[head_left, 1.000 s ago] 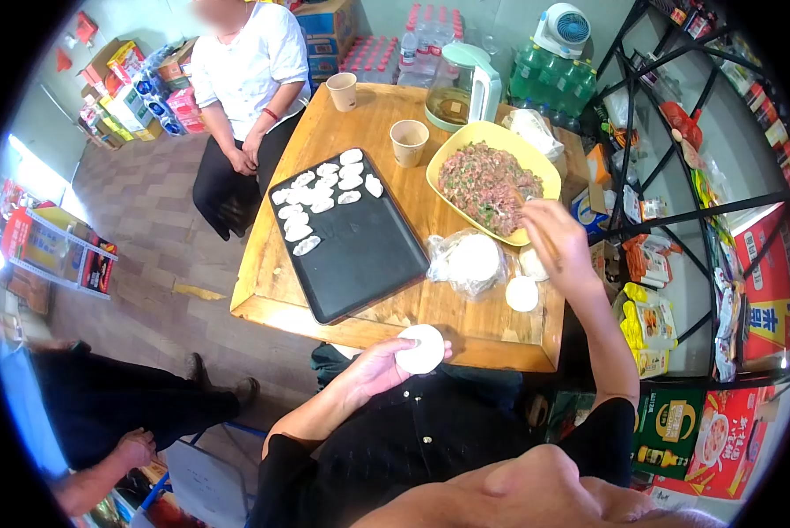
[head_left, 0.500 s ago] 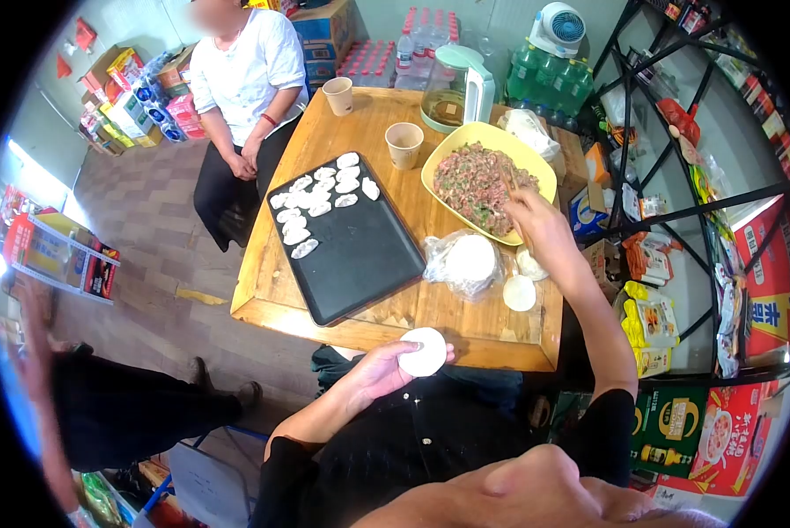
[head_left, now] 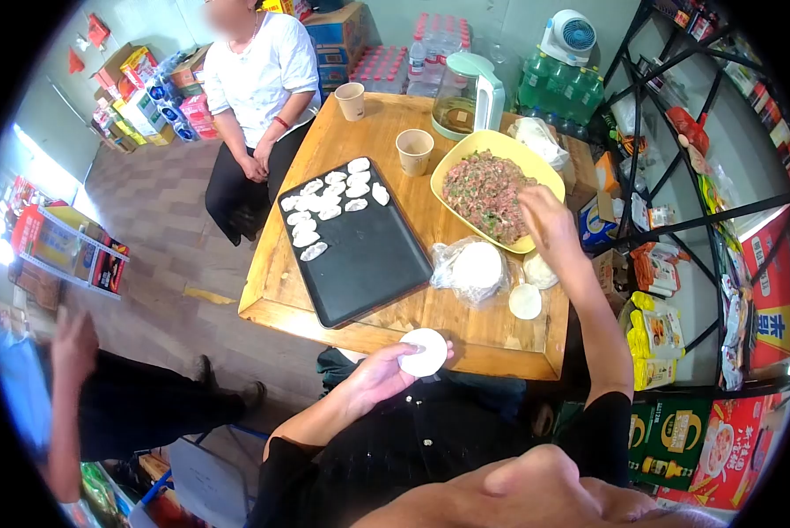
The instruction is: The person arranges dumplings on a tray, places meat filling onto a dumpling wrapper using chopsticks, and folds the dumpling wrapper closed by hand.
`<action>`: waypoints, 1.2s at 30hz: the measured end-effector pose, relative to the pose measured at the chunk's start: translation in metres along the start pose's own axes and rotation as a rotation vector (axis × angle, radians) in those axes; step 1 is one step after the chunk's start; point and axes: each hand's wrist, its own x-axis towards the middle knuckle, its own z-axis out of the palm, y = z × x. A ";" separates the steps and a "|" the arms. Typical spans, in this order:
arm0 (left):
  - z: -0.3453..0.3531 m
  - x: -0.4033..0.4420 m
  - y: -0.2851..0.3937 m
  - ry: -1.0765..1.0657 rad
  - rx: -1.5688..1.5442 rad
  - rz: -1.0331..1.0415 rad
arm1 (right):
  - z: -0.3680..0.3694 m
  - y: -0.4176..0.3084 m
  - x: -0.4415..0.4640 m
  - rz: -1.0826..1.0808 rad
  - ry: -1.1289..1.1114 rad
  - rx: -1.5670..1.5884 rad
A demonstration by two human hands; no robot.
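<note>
My left hand (head_left: 384, 374) holds a round white dumpling wrapper (head_left: 423, 352) nearly flat, at the table's near edge. Over the right side of a yellow bowl (head_left: 448, 169) is my right hand (head_left: 549, 224), its fingers curled together; what they grip is hidden. Minced meat filling (head_left: 487, 195) with green bits lies in the bowl. Below the bowl a stack of wrappers (head_left: 478, 262) sits in a clear plastic bag (head_left: 448, 264). One loose wrapper (head_left: 525, 302) rests on the wood. A black tray (head_left: 360, 273) bears several formed dumplings (head_left: 329, 211) toward its far end.
Two paper cups (head_left: 414, 154) (head_left: 350, 103) and a glass jug (head_left: 456, 110) stand on the wooden table (head_left: 368, 132). Across the table's left corner sits a person in a white shirt (head_left: 267, 70). Another person's hand (head_left: 75, 339) is at far left. Shelves (head_left: 676, 194) line the right.
My right hand has shifted slightly down and right relative to the bowl; the thin brown stick seen at its fingers before no longer shows. The person at far left has moved a hand. The view shifted slightly.
</note>
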 end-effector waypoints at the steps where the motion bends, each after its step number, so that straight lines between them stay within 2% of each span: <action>1: 0.000 -0.002 0.000 0.020 -0.017 0.002 | -0.001 -0.006 -0.007 0.002 -0.002 0.001; 7: 0.011 -0.004 -0.001 -0.015 -0.018 -0.057 | -0.029 -0.043 -0.016 -0.018 -0.088 -0.015; 9: 0.011 -0.001 -0.001 -0.014 -0.017 -0.046 | -0.042 -0.046 -0.005 -0.042 0.073 0.086; 11: 0.013 0.000 -0.002 -0.011 -0.018 -0.043 | -0.049 -0.043 0.008 0.035 0.134 0.122; 15: 0.018 -0.002 -0.005 -0.019 -0.030 -0.042 | -0.023 -0.009 0.021 0.159 0.119 0.196; 17: 0.017 -0.004 -0.005 -0.027 -0.036 -0.033 | -0.007 0.001 0.015 0.069 0.064 0.172; 18: 0.015 -0.004 -0.004 -0.003 -0.035 -0.030 | -0.006 -0.007 0.010 -0.014 0.050 0.140; 21: 0.002 -0.005 -0.007 0.055 -0.030 -0.019 | -0.024 -0.039 0.000 -0.080 0.027 0.107; 23: -0.002 -0.004 -0.006 0.083 -0.019 -0.008 | -0.036 -0.041 -0.004 -0.023 0.028 0.154; 25: -0.002 -0.003 -0.005 0.088 -0.015 -0.028 | -0.048 -0.028 -0.005 0.202 0.096 0.262; 27: 0.003 -0.005 -0.005 0.097 0.011 -0.023 | -0.049 -0.008 0.005 0.199 0.200 0.189; 31: 0.006 -0.005 -0.007 0.104 0.023 -0.016 | -0.022 0.015 0.005 0.259 0.125 0.293; 32: 0.006 -0.005 -0.007 0.101 0.023 -0.009 | -0.016 0.016 0.002 0.127 0.141 0.270; 33: 0.006 -0.007 -0.008 0.130 0.019 -0.017 | -0.012 0.012 -0.003 0.164 0.105 0.294; 36: 0.010 -0.009 -0.007 0.155 0.020 -0.026 | -0.021 -0.024 -0.006 0.007 0.133 0.260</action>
